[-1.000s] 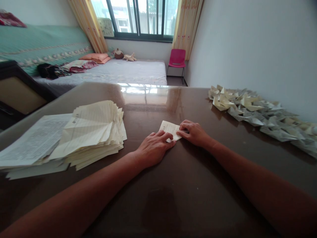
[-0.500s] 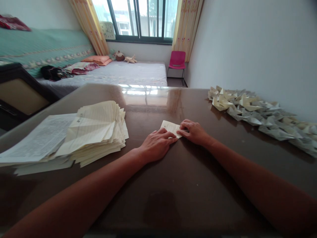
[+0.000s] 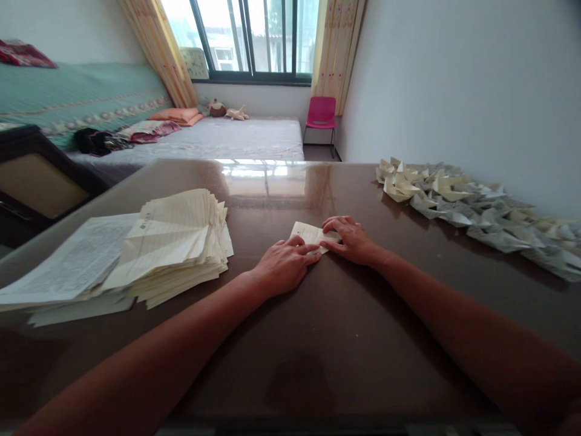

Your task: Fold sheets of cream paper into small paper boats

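A small folded sheet of cream lined paper [image 3: 305, 232] lies flat on the brown table between my two hands. My left hand [image 3: 285, 261] rests on its near edge, fingers stretched out and lying flat, pressing it to the tabletop. From the right, my right hand [image 3: 349, 239] grips the paper, its fingers bent over the right part and the thumb at the near side. That right part is mostly hidden beneath the hand.
At the left lies a thick stack of cream lined sheets [image 3: 167, 242], beside white printed sheets [image 3: 77, 254]. Several folded paper pieces [image 3: 449, 184] line the table's right side by the wall. Beyond the glossy table [image 3: 281, 351] are a bed [image 3: 254, 136] and a pink chair [image 3: 321, 113].
My right hand's fingers have spread a little and shifted left over the paper. My left hand stays on the near edge. The whole view has shifted slightly.
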{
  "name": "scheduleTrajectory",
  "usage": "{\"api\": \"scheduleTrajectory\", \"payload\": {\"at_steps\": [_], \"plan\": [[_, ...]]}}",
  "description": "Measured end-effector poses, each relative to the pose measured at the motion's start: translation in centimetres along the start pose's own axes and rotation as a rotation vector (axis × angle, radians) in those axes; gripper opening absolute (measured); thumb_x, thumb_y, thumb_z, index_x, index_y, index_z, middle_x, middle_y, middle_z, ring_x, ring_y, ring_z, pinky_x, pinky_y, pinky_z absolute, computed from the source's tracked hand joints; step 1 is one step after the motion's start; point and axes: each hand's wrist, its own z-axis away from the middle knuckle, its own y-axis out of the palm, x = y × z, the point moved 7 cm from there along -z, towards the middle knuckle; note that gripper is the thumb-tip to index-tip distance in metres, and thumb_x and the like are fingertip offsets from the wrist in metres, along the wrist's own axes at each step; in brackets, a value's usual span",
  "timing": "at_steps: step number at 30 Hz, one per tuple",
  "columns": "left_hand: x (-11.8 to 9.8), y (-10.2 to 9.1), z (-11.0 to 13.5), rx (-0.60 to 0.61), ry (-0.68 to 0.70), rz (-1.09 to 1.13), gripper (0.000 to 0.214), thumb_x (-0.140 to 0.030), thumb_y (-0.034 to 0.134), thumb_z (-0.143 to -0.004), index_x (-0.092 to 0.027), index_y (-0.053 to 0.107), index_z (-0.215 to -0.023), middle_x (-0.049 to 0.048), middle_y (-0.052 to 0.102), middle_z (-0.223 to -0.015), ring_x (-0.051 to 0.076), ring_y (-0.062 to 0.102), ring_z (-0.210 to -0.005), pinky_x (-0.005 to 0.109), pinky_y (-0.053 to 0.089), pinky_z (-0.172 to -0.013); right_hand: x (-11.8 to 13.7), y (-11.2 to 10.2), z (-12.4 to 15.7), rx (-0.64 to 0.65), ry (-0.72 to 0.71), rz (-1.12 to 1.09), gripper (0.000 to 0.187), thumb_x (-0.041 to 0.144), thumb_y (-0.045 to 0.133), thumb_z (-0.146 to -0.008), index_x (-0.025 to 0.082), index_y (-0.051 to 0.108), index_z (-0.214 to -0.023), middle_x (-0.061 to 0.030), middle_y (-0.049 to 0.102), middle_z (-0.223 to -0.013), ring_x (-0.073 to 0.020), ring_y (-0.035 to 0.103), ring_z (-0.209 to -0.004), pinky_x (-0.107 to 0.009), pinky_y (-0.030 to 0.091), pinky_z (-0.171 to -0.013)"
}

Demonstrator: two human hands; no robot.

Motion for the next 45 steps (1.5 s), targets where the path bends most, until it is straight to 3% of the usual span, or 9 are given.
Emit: {"api": "scheduleTrajectory", "payload": {"at_steps": [7,13,17,22,28,31,38,42,45], "plan": [[-0.1,0.0,-0.1,0.006,-0.010,-0.003,0.041,-0.022,0.041,-0.092,-0.032,0.054,-0.129,-0.0012,0.055,-0.136,0.019,0.049,-0.112,0.034,0.048,-0.087,-0.5,-0.2,0.0,0.031,-0.082,0.027,0.033,0.046,0.053,-0.087,0.025,0.058,-0.111,-0.0100,0.056,-0.130,-0.0279,0.042,-0.124,-0.048,0.036,-0.095],[0.0,0.0,0.0,0.006,-0.023,-0.008,0.040,-0.024,0.038,-0.094,-0.032,0.053,-0.130,-0.0025,0.054,-0.137,0.020,0.050,-0.113,0.035,0.049,-0.085,-2.3,-1.1,-0.2,-0.004,-0.035,0.140,0.034,0.043,0.049,-0.091,0.025,0.057,-0.119,-0.0093,0.055,-0.132,-0.0291,0.039,-0.127,-0.049,0.034,-0.097],[0.0,-0.1,0.0,0.003,-0.034,-0.010,0.040,-0.023,0.039,-0.093,-0.033,0.053,-0.130,-0.0030,0.054,-0.137,0.019,0.049,-0.113,0.035,0.049,-0.086,0.1,-2.6,0.1,-0.072,-0.078,0.186,0.025,0.037,0.050,-0.091,0.024,0.064,-0.107,-0.0088,0.063,-0.117,-0.0269,0.050,-0.112,-0.038,0.037,-0.089],[-0.1,-0.2,0.0,-0.049,-0.019,0.015,0.041,-0.020,0.042,-0.092,-0.031,0.054,-0.130,-0.0011,0.058,-0.132,0.018,0.051,-0.107,0.033,0.048,-0.091,4.0,-1.9,1.0,0.123,-0.118,0.143,0.024,0.038,0.046,-0.093,0.025,0.065,-0.098,-0.0046,0.064,-0.099,-0.0152,0.058,-0.071,-0.027,0.036,-0.063],[2.1,-0.5,1.0,-0.067,0.026,-0.010,0.034,-0.035,0.046,-0.093,-0.024,0.059,-0.123,0.0011,0.063,-0.124,0.018,0.052,-0.109,0.030,0.046,-0.094,4.3,-1.4,0.8,0.147,-0.135,0.100,0.020,0.027,0.045,-0.093,0.021,0.065,-0.096,-0.0078,0.063,-0.094,-0.0181,0.058,-0.085,-0.027,0.040,-0.075],[2.9,-0.9,1.5,-0.058,0.008,-0.103,0.032,-0.030,0.047,-0.093,-0.023,0.057,-0.123,0.0023,0.063,-0.123,0.019,0.054,-0.108,0.030,0.046,-0.090,4.3,-1.3,0.6,0.145,-0.154,0.097,0.021,0.024,0.044,-0.093,0.019,0.064,-0.097,-0.0088,0.062,-0.095,-0.0189,0.057,-0.088,-0.029,0.041,-0.079],[2.0,-1.4,0.8,-0.080,0.064,-0.267,0.027,-0.019,0.043,-0.095,-0.019,0.058,-0.117,0.0068,0.063,-0.117,0.022,0.049,-0.117,0.036,0.039,-0.095,4.3,-1.4,0.6,0.134,-0.161,0.005,0.019,0.021,0.046,-0.091,0.020,0.065,-0.095,-0.0077,0.062,-0.095,-0.0177,0.057,-0.088,-0.028,0.043,-0.080],[1.6,-1.3,0.7,-0.060,0.101,-0.276,0.020,-0.020,0.046,-0.094,-0.019,0.062,-0.104,0.0065,0.064,-0.100,0.021,0.054,-0.104,0.035,0.040,-0.090,4.0,-1.6,0.6,0.104,-0.172,-0.068,0.018,0.018,0.049,-0.089,0.020,0.066,-0.092,-0.0068,0.063,-0.095,-0.0175,0.058,-0.088,-0.028,0.043,-0.080],[-0.6,-1.6,1.2,-0.055,0.193,-0.228,0.018,-0.020,0.045,-0.093,-0.018,0.063,-0.091,0.0058,0.062,-0.092,0.019,0.054,-0.095,0.034,0.041,-0.087,4.4,-1.7,0.5,0.093,-0.229,-0.146,0.016,0.016,0.051,-0.088,0.020,0.066,-0.089,-0.0055,0.064,-0.093,-0.0171,0.057,-0.088,-0.028,0.043,-0.081]]}}
